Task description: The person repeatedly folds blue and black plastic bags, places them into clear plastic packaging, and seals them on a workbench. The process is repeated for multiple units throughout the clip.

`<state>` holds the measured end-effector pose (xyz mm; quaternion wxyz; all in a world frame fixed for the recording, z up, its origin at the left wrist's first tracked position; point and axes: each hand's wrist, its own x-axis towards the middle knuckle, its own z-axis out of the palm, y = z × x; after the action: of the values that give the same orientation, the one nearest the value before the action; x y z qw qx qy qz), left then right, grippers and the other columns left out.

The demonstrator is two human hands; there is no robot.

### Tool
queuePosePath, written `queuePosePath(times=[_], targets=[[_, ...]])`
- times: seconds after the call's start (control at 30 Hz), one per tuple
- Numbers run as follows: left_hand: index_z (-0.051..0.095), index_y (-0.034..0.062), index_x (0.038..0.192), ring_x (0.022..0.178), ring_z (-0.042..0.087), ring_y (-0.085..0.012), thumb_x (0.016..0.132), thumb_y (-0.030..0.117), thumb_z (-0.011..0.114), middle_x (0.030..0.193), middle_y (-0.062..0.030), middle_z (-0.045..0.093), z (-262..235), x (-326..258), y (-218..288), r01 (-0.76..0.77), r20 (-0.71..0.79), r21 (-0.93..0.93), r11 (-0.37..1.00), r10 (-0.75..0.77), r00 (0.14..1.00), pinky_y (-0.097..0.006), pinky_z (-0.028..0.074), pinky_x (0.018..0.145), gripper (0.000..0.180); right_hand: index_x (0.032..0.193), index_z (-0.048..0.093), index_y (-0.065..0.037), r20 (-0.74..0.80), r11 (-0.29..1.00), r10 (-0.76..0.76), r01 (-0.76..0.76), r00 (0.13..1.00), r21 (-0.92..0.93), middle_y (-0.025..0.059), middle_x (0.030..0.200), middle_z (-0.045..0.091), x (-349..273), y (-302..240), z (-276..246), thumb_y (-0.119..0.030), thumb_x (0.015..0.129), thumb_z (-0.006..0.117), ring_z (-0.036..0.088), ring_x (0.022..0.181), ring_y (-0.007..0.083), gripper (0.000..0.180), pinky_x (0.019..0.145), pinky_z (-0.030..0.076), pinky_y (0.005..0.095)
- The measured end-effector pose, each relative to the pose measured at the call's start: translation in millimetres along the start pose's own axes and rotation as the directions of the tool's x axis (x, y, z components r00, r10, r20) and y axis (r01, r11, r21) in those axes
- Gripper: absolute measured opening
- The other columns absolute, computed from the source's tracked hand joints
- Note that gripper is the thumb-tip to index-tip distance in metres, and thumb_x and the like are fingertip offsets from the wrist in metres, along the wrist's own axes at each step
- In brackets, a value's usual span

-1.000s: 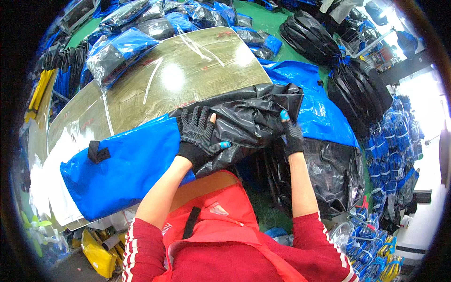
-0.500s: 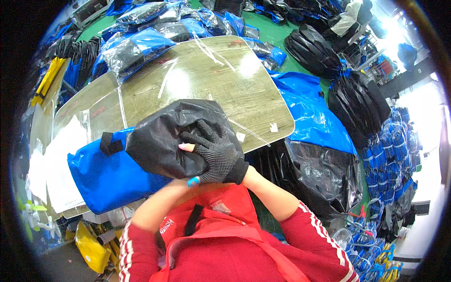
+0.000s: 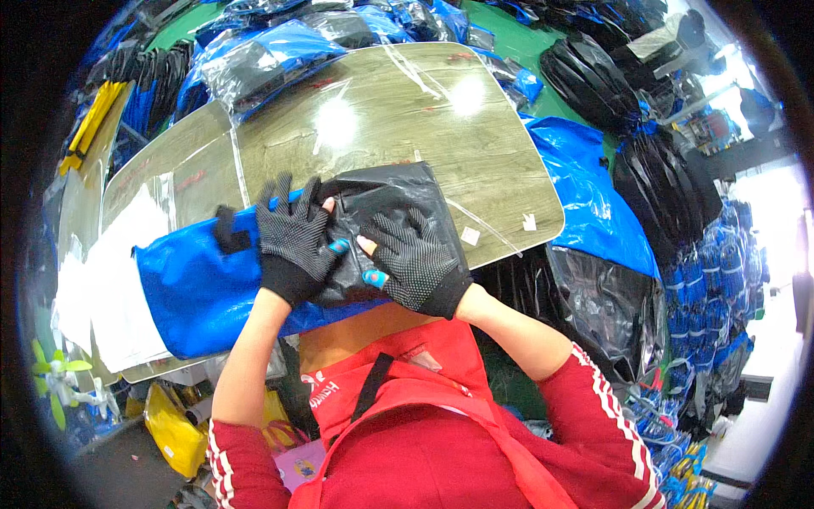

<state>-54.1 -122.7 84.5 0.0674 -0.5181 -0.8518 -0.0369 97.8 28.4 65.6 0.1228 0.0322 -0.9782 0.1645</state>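
A blue and black waterproof-looking bag (image 3: 195, 284) lies across the near edge of the wood-grain table. Its black end (image 3: 394, 188) is spread out to the right, with the blue part to the left and a short black strap (image 3: 231, 229) on its upper edge. My left hand (image 3: 295, 237), in a dotted black glove, lies with fingers spread where blue meets black. Flat on the black end rests my right hand (image 3: 413, 263), gloved alike, fingers spread. Both thumbs point toward each other, and blue wrapping shows on a digit of each hand.
White sheets (image 3: 119, 293) lie on the left of the table (image 3: 390, 110). Packed blue and black bags (image 3: 271, 64) line its far edge. A large blue and black bag (image 3: 585, 204) stands at the right, beside bundled stacks (image 3: 666, 199). Yellow bags (image 3: 174, 433) sit below left.
My left hand has come out from under the black end and now lies on top, left of my right hand. The raised black end has been flattened onto the table.
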Motion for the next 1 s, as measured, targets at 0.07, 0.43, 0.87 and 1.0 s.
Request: queuePosePath(times=[0.07,0.43,0.87,1.0], targets=[[0.05,0.0069,0.133,0.135,0.03,-0.0399,0.082,0.046,0.053,0.145,-0.018,0.039,42.4,-0.9,-17.5,-0.035,-0.026,-0.077,0.996,0.033,0.999,-0.054,0.017,0.111,0.064,0.127,0.052,-0.007,0.044,0.996,0.078,-0.08,0.996,0.044,0.0158,0.138,0.046,14.8,-1.3,4.6,-0.039,0.091,0.048,0.043,0.127,0.0334,0.049,0.106,0.027,0.0539],[0.048,0.0024,0.132,0.138,0.029,-0.0353,0.084,0.026,0.057,0.143,-0.0165,0.042,15.9,-65.4,-70.1,0.218,-0.021,0.053,0.975,-0.217,0.976,-0.048,0.02,0.114,0.054,0.128,0.054,-0.004,0.085,0.961,0.168,-0.144,0.982,-0.234,0.0183,0.143,0.041,26.0,27.5,17.2,-0.043,0.089,0.049,0.032,0.136,0.0326,0.056,0.113,0.017,0.0479],[0.044,-0.0063,0.129,0.118,0.05,-0.0393,0.084,0.033,0.068,0.124,-0.0264,0.053,83.6,-216.3,-181.1,0.739,-0.433,-0.336,0.584,-0.792,0.429,-0.044,0.039,0.1,0.064,0.137,0.047,-0.01,0.117,0.943,0.332,-0.33,0.936,-0.03,0.0237,0.122,0.057,107.1,-60.2,100.3,-0.044,0.091,0.039,0.047,0.12,0.0386,0.057,0.106,0.015,0.0659],[0.042,-0.0061,0.132,0.113,0.055,-0.0309,0.089,0.045,0.061,0.123,-0.0205,0.057,59.7,-227.4,-213.7,0.75,0.332,-0.649,0.126,-0.841,0.428,-0.037,0.046,0.092,0.069,0.141,0.044,-0.015,0.094,0.943,0.286,-0.263,0.954,-0.206,0.0234,0.137,0.045,121.0,-60.4,106.8,-0.051,0.089,0.043,0.035,0.13,0.0411,0.063,0.107,0.005,0.0693]])
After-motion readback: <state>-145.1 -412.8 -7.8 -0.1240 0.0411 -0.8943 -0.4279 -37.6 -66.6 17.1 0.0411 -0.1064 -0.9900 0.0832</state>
